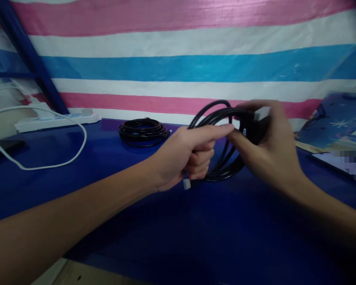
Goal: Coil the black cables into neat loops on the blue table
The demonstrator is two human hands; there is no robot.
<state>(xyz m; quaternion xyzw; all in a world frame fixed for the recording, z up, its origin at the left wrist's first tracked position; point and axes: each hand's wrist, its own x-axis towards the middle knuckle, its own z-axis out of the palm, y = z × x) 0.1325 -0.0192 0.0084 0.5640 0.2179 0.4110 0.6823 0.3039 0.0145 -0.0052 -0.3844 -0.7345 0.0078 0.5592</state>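
A coiled black cable [225, 173] is held up over the blue table between my two hands. My left hand [195, 152] is closed around the left side of the coil, its thumb stretched toward the right thumb. One cable end with a pale cap [186, 184] pokes out below the left fist. On the other side my right hand [273, 146], partly blurred, grips the coil and a black connector with a whitish tip [261, 113]. Fingers hide part of the loops. Behind the left hand a second coiled black cable [142, 131] lies on the table.
The blue table [178, 233] stretches beneath my arms. At the back left sits a white power strip [59, 122] with a plugged-in charger, and a white cord [84, 138] loops forward. A dark flat object [6, 149] lies far left. Striped sheeting [178, 67] hangs behind; a blue printed bag [338, 118] stands right.
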